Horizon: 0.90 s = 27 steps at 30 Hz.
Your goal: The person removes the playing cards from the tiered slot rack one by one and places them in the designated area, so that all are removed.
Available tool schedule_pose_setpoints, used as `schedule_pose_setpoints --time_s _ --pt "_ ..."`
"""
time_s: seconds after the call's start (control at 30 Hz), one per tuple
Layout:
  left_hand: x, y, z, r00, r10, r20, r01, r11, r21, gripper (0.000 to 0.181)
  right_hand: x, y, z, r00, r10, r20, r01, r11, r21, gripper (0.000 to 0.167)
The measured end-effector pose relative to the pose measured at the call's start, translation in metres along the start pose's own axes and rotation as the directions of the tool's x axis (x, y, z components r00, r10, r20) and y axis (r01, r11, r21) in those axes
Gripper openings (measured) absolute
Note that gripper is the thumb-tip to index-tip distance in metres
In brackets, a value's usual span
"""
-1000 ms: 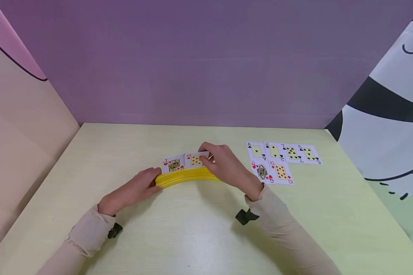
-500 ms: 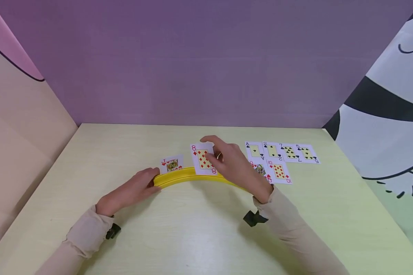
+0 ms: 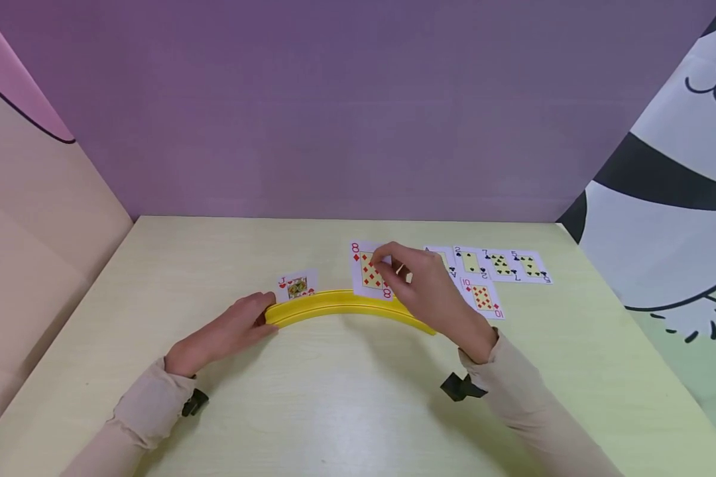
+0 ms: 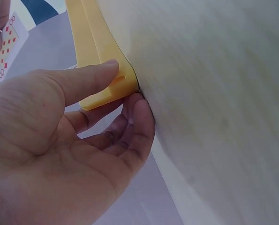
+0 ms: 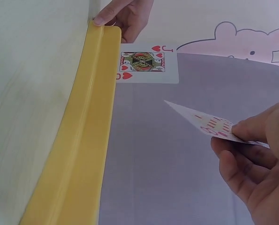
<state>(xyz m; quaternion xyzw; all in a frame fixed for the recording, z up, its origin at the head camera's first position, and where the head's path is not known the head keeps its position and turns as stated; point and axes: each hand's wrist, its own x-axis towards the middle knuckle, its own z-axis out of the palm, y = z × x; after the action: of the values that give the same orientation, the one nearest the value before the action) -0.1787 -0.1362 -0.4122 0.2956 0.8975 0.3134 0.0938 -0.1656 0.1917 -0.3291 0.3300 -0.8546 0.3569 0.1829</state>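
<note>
A curved yellow card holder (image 3: 316,306) stands on the table, and my left hand (image 3: 233,330) grips its left end, thumb on the near face and fingers behind, as the left wrist view shows. One card, the jack of hearts (image 3: 297,286), sticks up from the holder close to that hand; it is also plain in the right wrist view. Between thumb and fingertips my right hand (image 3: 432,285) pinches the eight of diamonds (image 3: 366,270), held above the holder's right half and apart from it. The right hand hides part of that card's right side.
To the right, several cards lie face up in two rows: the two of spades (image 3: 470,260) and others at the back, the ten of diamonds (image 3: 482,297) in front. My right hand covers some of them. A purple wall (image 3: 358,132) rises behind the pale table (image 3: 334,411).
The right hand has drawn the eight of diamonds up out of the holder and carried it to the right. The left hand stays on the holder's end.
</note>
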Motion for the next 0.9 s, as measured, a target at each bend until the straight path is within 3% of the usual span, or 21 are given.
schedule_pose_setpoints --time_s 0.3,0.9 --pt "-0.001 0.001 -0.001 1.000 0.001 0.002 -0.001 1.000 -0.013 0.020 -0.013 0.003 -0.015 0.998 0.055 -0.017 -0.057 0.995 -0.080 0.013" --pt "-0.003 -0.001 -0.001 1.000 -0.002 0.002 0.002 1.000 -0.007 0.020 -0.048 0.019 -0.051 0.997 0.073 -0.013 -0.074 0.988 -0.135 0.030"
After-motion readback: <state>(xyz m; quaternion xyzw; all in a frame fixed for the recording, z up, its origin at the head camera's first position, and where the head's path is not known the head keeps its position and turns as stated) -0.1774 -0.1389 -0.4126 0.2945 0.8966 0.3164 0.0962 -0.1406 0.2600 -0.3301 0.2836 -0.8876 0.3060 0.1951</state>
